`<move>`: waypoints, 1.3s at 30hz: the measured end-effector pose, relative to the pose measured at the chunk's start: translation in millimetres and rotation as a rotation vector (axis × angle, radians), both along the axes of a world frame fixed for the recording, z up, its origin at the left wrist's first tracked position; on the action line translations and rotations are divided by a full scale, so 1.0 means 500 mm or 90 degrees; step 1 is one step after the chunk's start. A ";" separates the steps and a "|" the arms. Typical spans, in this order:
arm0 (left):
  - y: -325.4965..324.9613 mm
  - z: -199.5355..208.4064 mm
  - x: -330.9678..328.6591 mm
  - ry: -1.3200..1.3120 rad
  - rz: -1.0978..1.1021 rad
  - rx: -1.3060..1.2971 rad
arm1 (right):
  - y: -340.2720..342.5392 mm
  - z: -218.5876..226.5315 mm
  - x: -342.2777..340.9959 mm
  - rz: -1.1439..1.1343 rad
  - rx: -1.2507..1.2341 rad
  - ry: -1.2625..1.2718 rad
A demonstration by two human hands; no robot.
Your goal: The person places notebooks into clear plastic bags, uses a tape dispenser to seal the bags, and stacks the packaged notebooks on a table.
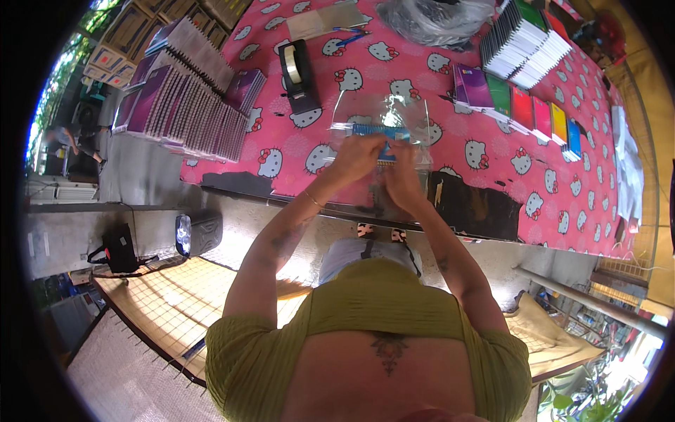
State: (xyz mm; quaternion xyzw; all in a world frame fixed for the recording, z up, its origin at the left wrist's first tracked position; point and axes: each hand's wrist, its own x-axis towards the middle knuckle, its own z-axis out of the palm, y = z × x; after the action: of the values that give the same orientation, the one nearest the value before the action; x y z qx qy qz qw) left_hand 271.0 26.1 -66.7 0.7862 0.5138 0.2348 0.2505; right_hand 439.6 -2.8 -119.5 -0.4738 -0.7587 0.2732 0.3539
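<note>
1. Left hand (360, 156): fingers curled nearly closed over a blue spiral-bound notebook (365, 130); what they pinch, I cannot tell.
2. Right hand (402, 174): fingers bent, partly closed, tips beside the left hand's; its grip is hidden from me too.
3. Blue notebook: at the near edge of the pink-covered desk (453, 74), beneath both hands, with a clear plastic sheet or bag (358, 107) about it (whether inside or on top, I cannot say).
4. Black tape dispenser (303, 98): beyond the left hand, to its left.
5. Purple notebooks (176, 105): stacked at the desk's left.
6. Coloured notebooks (522, 109): in an overlapping row, right side.
7. Blue-handled scissors (350, 39): far side, well apart.
</note>
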 end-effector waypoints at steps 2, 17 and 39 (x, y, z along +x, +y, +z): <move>-0.004 -0.033 0.002 0.031 0.007 0.110 | 0.001 0.029 0.001 -0.027 -0.005 0.061; -0.086 -0.055 0.018 0.157 0.076 0.244 | 0.040 0.048 0.054 0.071 0.399 -0.438; 0.131 -0.078 -0.312 -0.216 0.639 -0.003 | 0.027 0.033 0.052 0.025 0.394 -0.359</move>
State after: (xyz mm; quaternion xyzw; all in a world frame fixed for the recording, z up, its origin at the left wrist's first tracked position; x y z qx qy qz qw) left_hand 115.0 91.6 -105.6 0.3939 0.7797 0.4487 0.1885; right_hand 465.4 10.5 -103.0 -0.3869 -0.8810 -0.1012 0.2528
